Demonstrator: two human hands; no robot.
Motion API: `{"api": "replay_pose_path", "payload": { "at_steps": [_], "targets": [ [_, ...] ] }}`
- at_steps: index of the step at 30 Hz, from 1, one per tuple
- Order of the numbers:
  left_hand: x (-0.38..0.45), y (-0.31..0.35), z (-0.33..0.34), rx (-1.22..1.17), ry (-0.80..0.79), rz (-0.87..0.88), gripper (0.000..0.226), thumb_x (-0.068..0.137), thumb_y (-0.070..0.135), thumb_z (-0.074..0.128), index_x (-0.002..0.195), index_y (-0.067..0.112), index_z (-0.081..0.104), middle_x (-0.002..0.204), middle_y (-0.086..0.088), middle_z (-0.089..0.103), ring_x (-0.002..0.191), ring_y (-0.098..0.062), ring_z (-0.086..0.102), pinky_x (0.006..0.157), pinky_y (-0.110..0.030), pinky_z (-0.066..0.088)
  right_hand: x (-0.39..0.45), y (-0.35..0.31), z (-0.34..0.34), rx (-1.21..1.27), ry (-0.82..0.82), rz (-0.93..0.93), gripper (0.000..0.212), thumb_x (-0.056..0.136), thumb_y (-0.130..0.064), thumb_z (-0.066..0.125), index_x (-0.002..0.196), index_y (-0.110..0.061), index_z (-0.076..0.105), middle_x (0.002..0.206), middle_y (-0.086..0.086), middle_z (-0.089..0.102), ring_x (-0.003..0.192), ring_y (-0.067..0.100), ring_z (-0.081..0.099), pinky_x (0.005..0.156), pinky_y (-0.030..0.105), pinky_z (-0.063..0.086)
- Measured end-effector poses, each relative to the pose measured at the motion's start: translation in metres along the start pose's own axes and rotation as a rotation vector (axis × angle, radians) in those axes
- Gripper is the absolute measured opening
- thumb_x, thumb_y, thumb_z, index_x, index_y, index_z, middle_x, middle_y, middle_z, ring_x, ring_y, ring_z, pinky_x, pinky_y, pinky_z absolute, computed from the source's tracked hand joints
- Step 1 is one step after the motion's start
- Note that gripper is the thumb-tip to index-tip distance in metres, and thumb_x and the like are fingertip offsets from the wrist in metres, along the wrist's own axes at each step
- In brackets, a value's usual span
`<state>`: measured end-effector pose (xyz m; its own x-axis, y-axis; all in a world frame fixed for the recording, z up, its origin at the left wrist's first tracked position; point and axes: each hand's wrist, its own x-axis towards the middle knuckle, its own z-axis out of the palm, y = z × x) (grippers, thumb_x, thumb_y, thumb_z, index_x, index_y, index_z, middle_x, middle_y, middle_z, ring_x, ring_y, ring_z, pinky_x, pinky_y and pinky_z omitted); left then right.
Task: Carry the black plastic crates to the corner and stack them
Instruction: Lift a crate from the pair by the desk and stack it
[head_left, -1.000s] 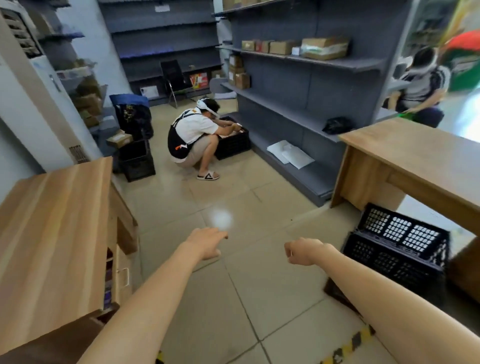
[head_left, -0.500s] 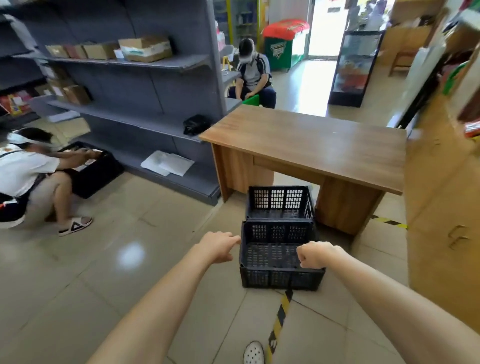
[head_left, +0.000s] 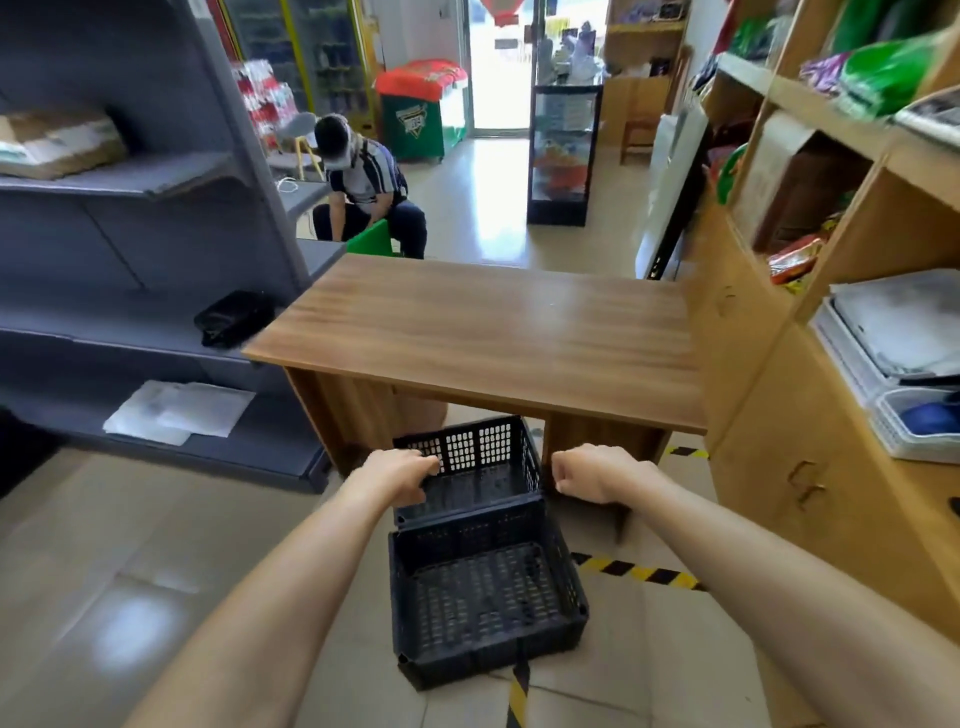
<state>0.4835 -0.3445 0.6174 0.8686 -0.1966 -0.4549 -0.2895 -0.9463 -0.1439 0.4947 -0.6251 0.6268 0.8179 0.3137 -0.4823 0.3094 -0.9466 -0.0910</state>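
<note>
Two black plastic crates stand on the tiled floor in front of me, end to end. The near crate (head_left: 485, 597) is out in the open and empty. The far crate (head_left: 480, 465) sits half under the wooden desk (head_left: 488, 332). My left hand (head_left: 397, 475) hovers at the far crate's left rim with its fingers loosely curled; whether it touches the rim I cannot tell. To the right of that crate, my right hand (head_left: 597, 473) is a loose fist that holds nothing.
Grey metal shelving (head_left: 130, 249) runs along the left, a wooden cabinet with goods (head_left: 810, 415) along the right. Yellow-black tape (head_left: 641, 571) crosses the floor by the crates. A seated person (head_left: 366, 192) is behind the desk, and a glass display case (head_left: 563, 156) beyond.
My view has swung right and closed in on the desk. The two crates now lie right below my hands, which have spread apart over the far crate. The crouching person has left the view.
</note>
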Motion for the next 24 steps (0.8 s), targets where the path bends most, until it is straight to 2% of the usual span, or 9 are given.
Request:
{"api": "replay_pose_path", "payload": {
  "at_steps": [5,9,14,18,21,24],
  "targets": [
    [0.080,0.053,-0.010,-0.059,-0.048,0.103,0.048,0.094,0.037,0.058,0.138,0.030,0.043,0.140,0.000,0.050,0.126,-0.025,0.051,0.092,-0.041,0.050,0.040,0.077,0.018,-0.077,-0.116,0.114,0.027,0.098,-0.037,0.046,0.117,-0.022,0.057,0.119,0.006,0.059,0.104,0.027,0.060,0.086,0.041,0.052],
    [0.127,0.082,-0.018,-0.101,-0.081,0.057,0.048,0.093,0.034,0.057,0.139,0.031,0.043,0.137,-0.002,0.052,0.123,-0.026,0.053,0.092,-0.042,0.049,0.075,0.143,0.005,-0.155,-0.160,0.094,0.030,0.099,-0.036,0.046,0.123,-0.021,0.055,0.123,0.006,0.058,0.109,0.028,0.059,0.083,0.038,0.049],
    [0.158,0.103,-0.030,-0.173,-0.177,-0.066,0.048,0.094,0.036,0.056,0.140,0.031,0.041,0.136,-0.002,0.051,0.121,-0.025,0.055,0.088,-0.041,0.049,0.129,0.188,-0.029,-0.153,-0.192,-0.020,0.027,0.097,-0.030,0.042,0.116,-0.019,0.058,0.116,0.005,0.060,0.097,0.027,0.058,0.086,0.040,0.052],
    [0.171,0.113,-0.044,-0.273,-0.124,-0.127,0.047,0.096,0.037,0.054,0.140,0.029,0.040,0.134,-0.001,0.051,0.119,-0.024,0.055,0.086,-0.039,0.048,0.170,0.183,-0.045,-0.220,-0.212,-0.153,0.028,0.098,-0.028,0.041,0.119,-0.018,0.057,0.120,0.007,0.060,0.102,0.030,0.060,0.081,0.037,0.049],
    [0.174,0.107,-0.033,-0.324,-0.133,-0.178,0.046,0.096,0.037,0.053,0.140,0.030,0.040,0.135,-0.002,0.051,0.120,-0.025,0.055,0.088,-0.041,0.049,0.200,0.153,-0.044,-0.279,-0.270,-0.271,0.015,0.100,-0.030,0.040,0.104,-0.021,0.051,0.120,0.007,0.060,0.101,0.029,0.058,0.076,0.037,0.046],
    [0.167,0.086,-0.010,-0.385,-0.161,-0.237,0.046,0.097,0.034,0.052,0.140,0.028,0.040,0.137,-0.002,0.050,0.122,-0.025,0.054,0.089,-0.041,0.048,0.230,0.114,-0.043,-0.303,-0.296,-0.377,0.018,0.100,-0.029,0.040,0.107,-0.018,0.053,0.115,0.006,0.061,0.093,0.027,0.056,0.077,0.039,0.046]
  ]
}}
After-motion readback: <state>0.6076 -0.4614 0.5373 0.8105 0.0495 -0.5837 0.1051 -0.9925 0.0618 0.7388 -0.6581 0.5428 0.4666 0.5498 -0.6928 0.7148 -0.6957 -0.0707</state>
